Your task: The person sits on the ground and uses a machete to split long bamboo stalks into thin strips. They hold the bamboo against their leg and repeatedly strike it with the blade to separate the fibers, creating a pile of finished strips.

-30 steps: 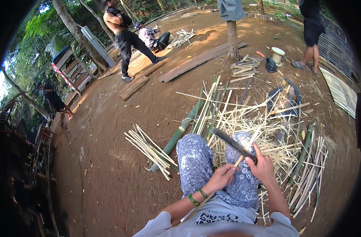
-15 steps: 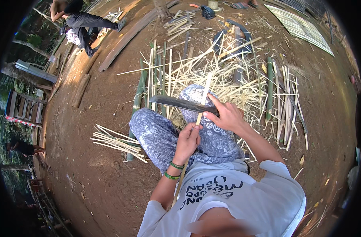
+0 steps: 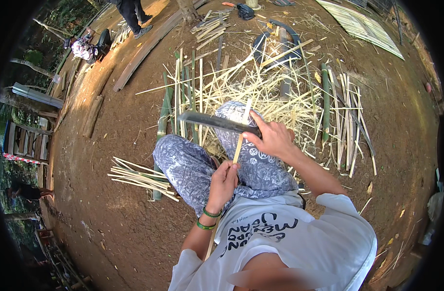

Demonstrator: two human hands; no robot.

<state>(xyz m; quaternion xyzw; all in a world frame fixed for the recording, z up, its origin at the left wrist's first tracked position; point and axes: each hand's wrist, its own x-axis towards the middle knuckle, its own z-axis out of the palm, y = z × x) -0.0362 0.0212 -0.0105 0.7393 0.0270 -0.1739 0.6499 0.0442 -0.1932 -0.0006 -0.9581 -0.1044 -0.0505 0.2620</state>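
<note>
A pale bamboo strip [image 3: 238,149] runs up from beside my waist, across my right thigh, to a tip near my knee. Lower down, my left hand [image 3: 224,183] is closed around this strip. My right hand [image 3: 276,139] grips a machete [image 3: 210,121] whose dark blade points left and lies across the strip. The index finger of that hand stretches along the strip's upper end, while the thumb presses close to the blade. The machete's handle is mostly hidden inside the hand.
Bamboo shavings [image 3: 275,109] heap beyond my knees. A bundle of cut strips [image 3: 139,178] lies at left, more strips [image 3: 348,126] at right beside a green bamboo pole [image 3: 326,102]. A long plank [image 3: 149,48] rests farther off. Two people [image 3: 130,17] are at far left.
My left hand and the strip have slid a little toward my body under the blade. My right hand stays nearly in place. At far left, the standing person has shifted and a seated one shows more.
</note>
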